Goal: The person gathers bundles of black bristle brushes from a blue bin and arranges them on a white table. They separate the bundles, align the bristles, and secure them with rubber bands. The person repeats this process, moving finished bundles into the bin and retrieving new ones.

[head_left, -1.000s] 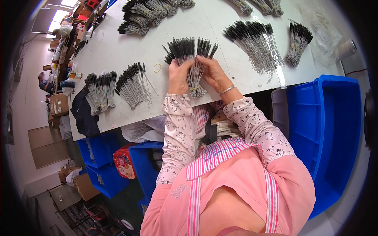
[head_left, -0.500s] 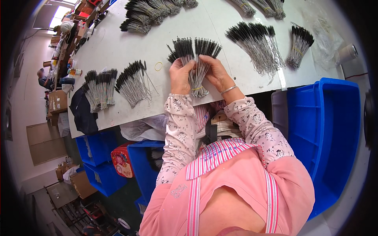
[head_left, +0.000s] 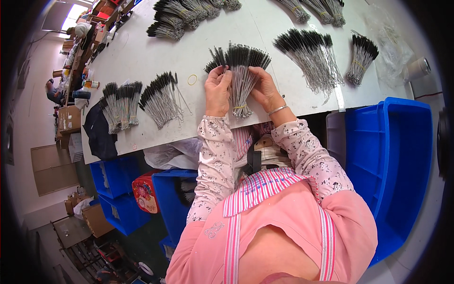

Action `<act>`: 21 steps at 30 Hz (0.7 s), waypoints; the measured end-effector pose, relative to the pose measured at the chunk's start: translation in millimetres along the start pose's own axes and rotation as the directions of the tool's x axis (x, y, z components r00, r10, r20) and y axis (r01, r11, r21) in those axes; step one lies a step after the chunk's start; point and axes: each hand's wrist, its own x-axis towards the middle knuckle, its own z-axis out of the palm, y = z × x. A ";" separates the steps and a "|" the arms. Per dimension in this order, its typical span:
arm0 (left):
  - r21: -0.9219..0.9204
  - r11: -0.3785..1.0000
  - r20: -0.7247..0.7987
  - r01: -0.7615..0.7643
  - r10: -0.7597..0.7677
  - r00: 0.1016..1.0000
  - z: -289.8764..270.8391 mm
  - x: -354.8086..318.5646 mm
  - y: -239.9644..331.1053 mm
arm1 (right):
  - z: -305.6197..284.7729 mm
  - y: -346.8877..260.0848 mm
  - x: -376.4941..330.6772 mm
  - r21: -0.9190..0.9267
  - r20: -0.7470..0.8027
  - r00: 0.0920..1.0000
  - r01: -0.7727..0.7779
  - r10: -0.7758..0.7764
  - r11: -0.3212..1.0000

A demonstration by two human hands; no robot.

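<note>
Between my hands is a bundle of thin wire brushes point(head_left: 242, 85) with black bristle heads fanned out at the far end. A yellow rubber band circles its wire ends near the table edge. My left hand point(head_left: 218, 85) is closed at the bundle's left side, thumb and fingers pinched around several brushes whose black heads poke out beyond it. On the right side, my right hand point(head_left: 266, 87) grips the bundle just under the bristles, thumb and fingers curled against the wires. A loose yellow rubber band point(head_left: 192, 79) lies on the table to the left of my hands.
Loose brushes point(head_left: 161, 101) and banded bundles point(head_left: 121, 106) lie to the left. More brushes point(head_left: 312, 54) and a banded bundle point(head_left: 362, 59) lie right, beside clear plastic point(head_left: 385, 42). Further bundles point(head_left: 182, 16) sit at the back of the white table point(head_left: 255, 28). A large blue bin point(head_left: 406, 165) stands right.
The bristle heads, split into two clumps with a gap before, now form one wide fan. My right hand has shifted slightly to the right and nearer me.
</note>
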 end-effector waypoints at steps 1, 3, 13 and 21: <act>-0.022 1.000 0.001 0.016 -0.016 1.000 -0.9 -2.2 2.4 | 3.0 -0.9 -1.6 0.015 0.002 1.000 -0.003 0.003 1.000; 0.029 0.999 -0.011 0.016 -0.015 1.000 0.4 -4.1 4.3 | 7.2 -0.9 -4.2 0.001 -0.005 1.000 0.005 -0.005 1.000; 0.682 0.716 -0.175 -0.149 0.357 0.918 8.1 -19.2 -1.8 | 9.4 3.5 -7.0 -0.432 -0.114 0.973 0.134 -0.202 0.892; 0.400 0.917 -0.022 0.005 0.004 1.000 -11.2 -19.6 -13.5 | 30.0 17.3 -4.6 -0.859 0.030 0.877 0.268 -0.479 0.436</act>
